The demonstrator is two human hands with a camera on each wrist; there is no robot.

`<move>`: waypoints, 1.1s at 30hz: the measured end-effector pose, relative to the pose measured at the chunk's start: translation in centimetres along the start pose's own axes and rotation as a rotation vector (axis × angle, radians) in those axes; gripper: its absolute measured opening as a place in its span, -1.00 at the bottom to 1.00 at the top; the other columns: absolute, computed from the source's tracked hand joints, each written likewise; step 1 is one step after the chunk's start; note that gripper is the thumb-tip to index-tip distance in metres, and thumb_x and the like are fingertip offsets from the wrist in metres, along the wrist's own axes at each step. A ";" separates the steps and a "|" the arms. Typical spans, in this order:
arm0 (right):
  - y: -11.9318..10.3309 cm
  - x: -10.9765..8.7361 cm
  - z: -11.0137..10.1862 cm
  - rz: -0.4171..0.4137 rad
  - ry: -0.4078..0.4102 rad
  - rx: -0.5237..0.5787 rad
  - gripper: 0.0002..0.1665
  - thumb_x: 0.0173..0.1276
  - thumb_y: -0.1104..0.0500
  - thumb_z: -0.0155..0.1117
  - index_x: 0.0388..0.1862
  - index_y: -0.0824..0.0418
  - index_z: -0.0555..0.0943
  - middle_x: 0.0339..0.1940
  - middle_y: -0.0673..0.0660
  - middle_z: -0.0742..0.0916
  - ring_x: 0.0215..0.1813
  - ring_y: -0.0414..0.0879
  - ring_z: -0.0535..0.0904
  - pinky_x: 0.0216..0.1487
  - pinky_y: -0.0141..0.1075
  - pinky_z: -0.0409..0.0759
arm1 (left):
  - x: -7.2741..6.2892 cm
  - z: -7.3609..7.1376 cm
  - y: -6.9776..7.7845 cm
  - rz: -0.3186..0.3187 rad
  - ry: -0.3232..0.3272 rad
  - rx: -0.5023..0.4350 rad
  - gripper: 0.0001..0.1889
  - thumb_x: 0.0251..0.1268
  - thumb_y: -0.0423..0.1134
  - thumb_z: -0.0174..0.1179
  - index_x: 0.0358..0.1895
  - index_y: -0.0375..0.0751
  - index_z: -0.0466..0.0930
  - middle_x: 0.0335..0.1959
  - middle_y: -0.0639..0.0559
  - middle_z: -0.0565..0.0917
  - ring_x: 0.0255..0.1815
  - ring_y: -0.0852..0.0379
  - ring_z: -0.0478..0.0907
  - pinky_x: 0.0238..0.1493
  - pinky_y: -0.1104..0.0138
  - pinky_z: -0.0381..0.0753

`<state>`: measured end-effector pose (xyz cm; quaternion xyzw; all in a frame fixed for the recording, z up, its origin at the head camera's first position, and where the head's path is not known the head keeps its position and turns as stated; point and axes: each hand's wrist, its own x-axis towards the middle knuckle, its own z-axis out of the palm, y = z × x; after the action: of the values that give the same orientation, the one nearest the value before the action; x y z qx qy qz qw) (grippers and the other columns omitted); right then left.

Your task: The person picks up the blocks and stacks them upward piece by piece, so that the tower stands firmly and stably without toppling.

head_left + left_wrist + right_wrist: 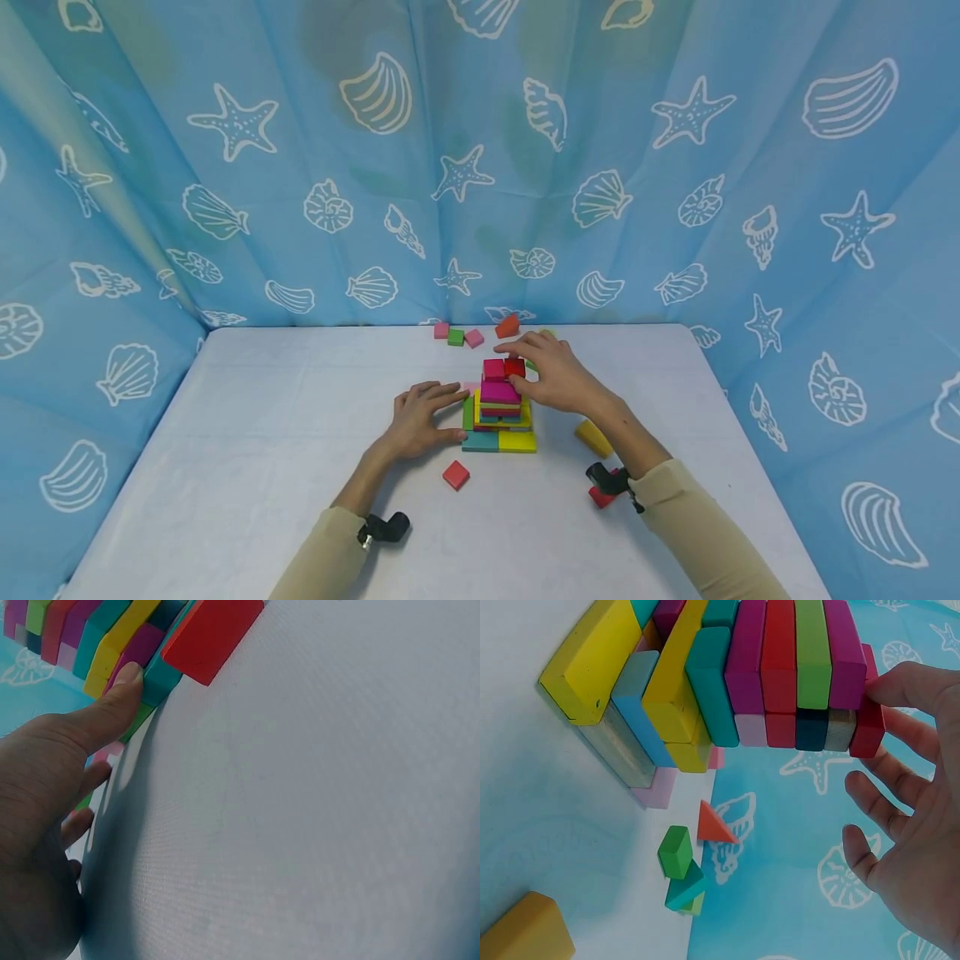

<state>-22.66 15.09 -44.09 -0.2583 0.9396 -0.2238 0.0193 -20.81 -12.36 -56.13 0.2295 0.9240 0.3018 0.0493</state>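
Observation:
A stepped tower of colored wooden blocks [499, 393] stands mid-table on a wider base of flat blocks. At its top right corner, my right hand [558, 377] pinches a small red block [868, 729] between thumb and index finger, its other fingers loosely bent. The red block rests on the top layer beside a pink block [493, 369]. My left hand [422, 421] lies along the tower's left side with fingers spread. In the left wrist view, the left thumb reaches the base's lower blocks; whether it presses them I cannot tell.
A loose red block [456, 475] lies in front of the tower. To the right are a yellow block [594, 437] and another red block [602, 497], partly behind the wrist camera. Small pink, green and orange blocks [507, 325] sit along the back edge, before a blue curtain.

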 end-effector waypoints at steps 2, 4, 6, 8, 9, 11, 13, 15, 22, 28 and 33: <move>0.1 0.0 -0.1 -0.001 0.004 0.016 -0.27 0.24 0.05 0.46 0.40 -0.18 0.48 0.24 0.01 0.59 0.37 0.00 0.34 0.35 0.23 0.33 | 0.0 0.0 0.0 -0.003 0.002 0.002 -0.20 0.14 0.17 0.42 0.49 0.22 0.36 0.50 0.06 0.38 0.54 -0.13 0.10 0.41 -0.21 -0.01; 0.6 0.1 -0.3 -0.006 0.016 0.064 -0.29 0.27 0.05 0.43 0.41 -0.17 0.47 0.21 0.03 0.59 0.37 0.02 0.35 0.33 0.23 0.35 | 0.0 -0.1 0.1 -0.001 0.005 0.003 -0.20 0.14 0.18 0.41 0.49 0.22 0.37 0.50 0.06 0.38 0.54 -0.13 0.10 0.41 -0.21 0.00; 1.5 0.2 -0.6 -0.009 0.034 0.156 -0.32 0.32 0.06 0.38 0.42 -0.13 0.46 0.19 0.07 0.60 0.33 0.05 0.40 0.28 0.20 0.43 | -0.1 -0.2 0.1 0.001 0.008 0.003 -0.20 0.14 0.18 0.41 0.49 0.22 0.37 0.50 0.06 0.38 0.54 -0.13 0.10 0.41 -0.21 0.00; 3.0 0.5 -0.6 0.002 0.064 0.250 -0.38 0.37 0.08 0.32 0.41 -0.08 0.48 0.15 0.10 0.62 0.24 0.05 0.46 0.19 0.12 0.52 | -0.1 -0.2 0.1 0.003 0.010 0.002 -0.20 0.14 0.18 0.41 0.49 0.21 0.36 0.50 0.05 0.38 0.54 -0.13 0.10 0.41 -0.21 -0.01; 3.8 0.7 -0.5 0.012 0.076 0.287 -0.42 0.40 0.10 0.29 0.40 -0.04 0.49 0.14 0.13 0.63 0.19 0.06 0.49 0.13 0.07 0.56 | -0.1 -0.2 0.1 0.004 0.012 0.003 -0.20 0.14 0.18 0.41 0.49 0.20 0.36 0.50 0.05 0.38 0.54 -0.13 0.10 0.41 -0.21 -0.01; 5.6 1.2 -0.1 0.046 0.092 0.329 -0.49 0.43 0.13 0.25 0.35 0.03 0.53 0.12 0.17 0.65 0.09 0.06 0.54 0.04 -0.03 0.60 | -0.1 -0.2 0.1 0.002 0.012 0.006 -0.19 0.14 0.17 0.41 0.49 0.20 0.36 0.51 0.05 0.37 0.54 -0.13 0.09 0.42 -0.20 -0.02; 7.2 1.7 0.6 0.080 0.084 0.304 -0.52 0.45 0.14 0.23 0.33 0.13 0.55 0.10 0.20 0.66 0.05 0.06 0.55 0.01 -0.06 0.60 | -0.1 -0.3 0.1 0.000 0.013 0.003 -0.19 0.14 0.17 0.42 0.49 0.19 0.36 0.50 0.05 0.38 0.54 -0.13 0.09 0.42 -0.21 -0.02; 8.5 2.3 1.5 0.114 0.045 0.247 -0.51 0.44 0.14 0.25 0.32 0.19 0.55 0.10 0.23 0.66 0.06 0.08 0.55 0.03 -0.07 0.60 | -0.1 -0.2 0.1 -0.002 0.014 0.002 -0.20 0.13 0.16 0.42 0.49 0.20 0.37 0.50 0.05 0.38 0.54 -0.13 0.09 0.41 -0.20 -0.01; 10.1 3.4 3.9 0.239 -0.106 -0.029 -0.46 0.35 0.03 0.39 0.31 0.06 0.61 0.17 0.18 0.58 0.17 0.10 0.44 0.19 0.03 0.54 | -0.1 0.1 -0.1 0.019 0.006 0.005 -0.20 0.16 0.18 0.39 0.49 0.18 0.36 0.50 0.04 0.37 0.53 -0.15 0.10 0.40 -0.21 0.00; 10.1 2.7 4.3 0.268 -0.100 -0.107 -0.55 0.30 0.05 0.46 0.17 0.00 0.66 0.20 0.17 0.58 0.24 0.14 0.41 0.29 0.13 0.45 | -0.2 0.1 0.1 0.020 0.005 -0.002 -0.20 0.15 0.18 0.40 0.49 0.19 0.36 0.50 0.05 0.38 0.54 -0.14 0.10 0.41 -0.20 0.00; 10.2 1.9 4.1 0.272 -0.114 -0.074 -0.54 0.31 0.08 0.44 0.19 0.01 0.61 0.13 0.15 0.62 0.19 0.11 0.46 0.24 0.10 0.51 | -0.3 -0.2 0.2 0.013 0.007 -0.013 -0.20 0.14 0.15 0.42 0.49 0.19 0.37 0.50 0.05 0.38 0.54 -0.14 0.10 0.41 -0.21 0.00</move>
<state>-28.57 20.23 -52.04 -0.1417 0.9709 -0.1693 0.0929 -20.55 -12.42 -55.80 0.2343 0.9207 0.3088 0.0456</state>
